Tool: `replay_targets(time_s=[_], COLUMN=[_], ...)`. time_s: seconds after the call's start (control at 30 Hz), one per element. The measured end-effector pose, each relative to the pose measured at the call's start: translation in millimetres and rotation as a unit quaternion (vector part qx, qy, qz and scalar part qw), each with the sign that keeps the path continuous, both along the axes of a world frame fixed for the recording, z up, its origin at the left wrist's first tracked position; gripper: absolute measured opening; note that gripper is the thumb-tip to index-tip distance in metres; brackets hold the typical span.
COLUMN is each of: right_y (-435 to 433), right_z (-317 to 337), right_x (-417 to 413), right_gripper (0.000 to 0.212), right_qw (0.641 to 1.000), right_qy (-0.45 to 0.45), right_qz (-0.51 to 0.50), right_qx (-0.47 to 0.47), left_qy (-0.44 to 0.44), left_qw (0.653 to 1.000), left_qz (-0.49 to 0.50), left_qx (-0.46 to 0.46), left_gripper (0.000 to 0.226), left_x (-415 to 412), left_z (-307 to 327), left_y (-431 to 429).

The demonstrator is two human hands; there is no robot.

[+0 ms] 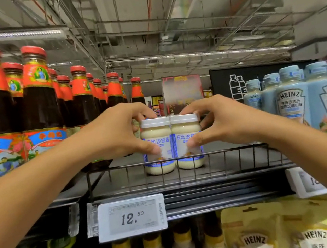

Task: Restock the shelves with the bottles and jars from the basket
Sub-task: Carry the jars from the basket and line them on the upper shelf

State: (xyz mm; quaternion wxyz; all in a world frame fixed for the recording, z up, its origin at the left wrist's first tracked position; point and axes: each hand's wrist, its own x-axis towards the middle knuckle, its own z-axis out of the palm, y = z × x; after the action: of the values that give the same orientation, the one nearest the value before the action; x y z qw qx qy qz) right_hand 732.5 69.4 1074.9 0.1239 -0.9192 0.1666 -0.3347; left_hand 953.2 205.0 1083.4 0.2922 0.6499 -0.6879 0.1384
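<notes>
Left hand grips the left jar and right hand the right jar, both white-lidded, cream-filled, blue-labelled, touching upright on the grey shelf, with dark sauce bottles at nine o'clock and Heinz bottles at three.

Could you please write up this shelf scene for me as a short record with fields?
left hand: grips the left jar, thumb on its label, fingers over the lid
right hand: grips the right jar the same way
jars: white-lidded, upright, touching side by side on the shelf, behind the wire rail
to the left: red-capped dark sauce bottles
to the right: pale blue Heinz bottles
price tag: reads 12.50, below the jars
underneath: yellow Heinz pouches
</notes>
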Motion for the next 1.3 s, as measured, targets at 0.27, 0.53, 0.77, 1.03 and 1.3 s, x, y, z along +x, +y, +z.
replay_targets(time_s=[0.27, 0.53, 0.77, 1.03, 1.3], right_y=[-20.8, -53.8, -85.8, -123.3, -147.3], right_z=[18.3, 28.6, 33.8, 42.7, 39.3], right_x=[23.0, 59.9, 85.1, 107.2, 127.6], right_gripper=[0.062, 0.072, 0.072, 0.054, 0.064], right_qw=[0.978, 0.931, 0.915, 0.889, 0.891], right_qy=[0.114, 0.225, 0.266, 0.296, 0.282], right_qz=[-0.108, -0.2, -0.226, -0.263, -0.258], right_qx=[-0.134, -0.205, -0.203, -0.23, -0.246], left_qy=[-0.093, -0.178, -0.21, -0.222, -0.226], left_qw=[0.995, 0.976, 0.966, 0.96, 0.954], left_qz=[0.036, 0.113, 0.143, 0.163, 0.186], left_qx=[0.018, 0.061, 0.056, 0.055, 0.068], left_gripper=[0.066, 0.078, 0.078, 0.062, 0.072], left_x=[10.1, 19.2, 32.0, 42.9, 51.4], left_z=[9.4, 14.5, 14.0, 17.5, 24.0], left_y=[-38.7, -91.6, -138.4, -182.8, -204.5])
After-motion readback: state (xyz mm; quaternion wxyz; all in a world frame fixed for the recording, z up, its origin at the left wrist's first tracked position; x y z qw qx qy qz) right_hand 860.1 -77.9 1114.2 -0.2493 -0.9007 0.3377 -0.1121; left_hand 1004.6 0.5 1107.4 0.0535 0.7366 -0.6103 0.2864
